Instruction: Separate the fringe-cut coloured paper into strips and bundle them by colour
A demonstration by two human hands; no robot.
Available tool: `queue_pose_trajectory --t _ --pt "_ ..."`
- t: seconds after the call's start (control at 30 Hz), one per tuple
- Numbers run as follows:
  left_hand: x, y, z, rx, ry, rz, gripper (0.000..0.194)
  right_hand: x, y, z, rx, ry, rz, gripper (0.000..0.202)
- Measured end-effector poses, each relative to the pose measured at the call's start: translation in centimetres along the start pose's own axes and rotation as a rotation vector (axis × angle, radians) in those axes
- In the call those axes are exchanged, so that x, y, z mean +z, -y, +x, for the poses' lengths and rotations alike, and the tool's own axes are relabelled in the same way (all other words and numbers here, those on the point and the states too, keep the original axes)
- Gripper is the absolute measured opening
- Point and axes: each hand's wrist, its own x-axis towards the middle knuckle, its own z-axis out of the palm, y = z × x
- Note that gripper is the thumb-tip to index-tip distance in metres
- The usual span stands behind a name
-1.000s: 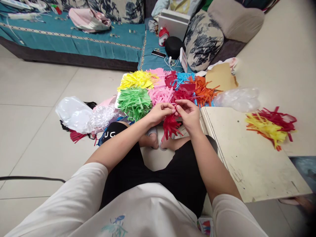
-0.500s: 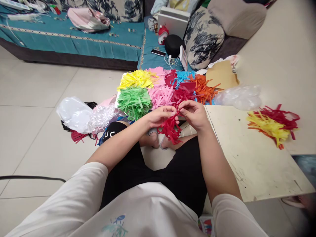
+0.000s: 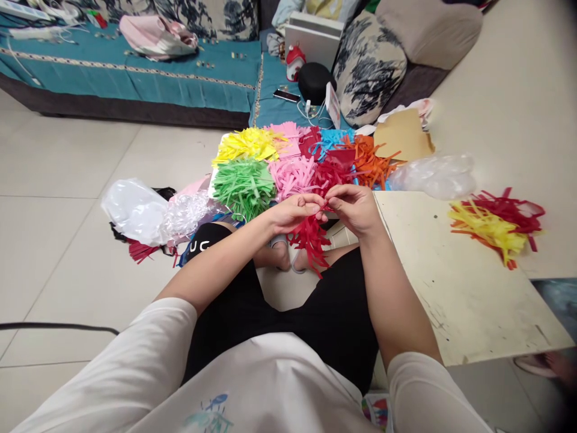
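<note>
A red paper tassel [image 3: 312, 239] hangs below my two hands, its cut strips dangling over my lap. The fingers of my left hand [image 3: 298, 211] are closed on its top end. Opposite it, my right hand [image 3: 354, 207] pinches the same end between thumb and forefinger, so the fingertips of both hands nearly meet. Just beyond the hands lie fringed paper piles: green [image 3: 246, 187], yellow [image 3: 250, 144], pink [image 3: 293, 175], dark red [image 3: 333, 171], blue [image 3: 333, 142] and orange [image 3: 370, 161].
A cream board [image 3: 455, 270] extends on my right, with red and yellow tassels [image 3: 493, 225] on it. Clear plastic [image 3: 435, 175] and brown cardboard [image 3: 403, 135] lie behind. Plastic bags [image 3: 135, 210] are on the floor at left. A teal-covered sofa [image 3: 135, 72] stands at the back.
The hanging strips of the red tassel have swung and now reach slightly lower. Both hands keep nearly the same place and grip. The view has shifted a little.
</note>
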Motion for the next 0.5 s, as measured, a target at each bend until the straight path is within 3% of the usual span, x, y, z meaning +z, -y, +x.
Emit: queue_pose_trajectory --t 0.2,0.3,0.4,0.5 --pt "-0.4 -0.3 -0.2 -0.125 0.101 0.09 0.061 -0.2 0.3 -0.3 -0.04 0.068 -0.068 0.054" --pt "-0.2 -0.3 -0.3 -0.084 0.071 0.126 0.06 -0.2 0.2 -0.4 -0.043 0.064 -0.085 0.05" --pt "0.1 -0.1 -0.1 0.03 -0.089 0.216 0.055 -1.4 -0.3 0.2 -0.041 -0.079 -0.039 0.054" --pt "0.2 0.3 0.1 0.098 -0.218 0.304 0.051 -5.2 -1.2 1.3 -0.061 -0.342 -0.045 0.058"
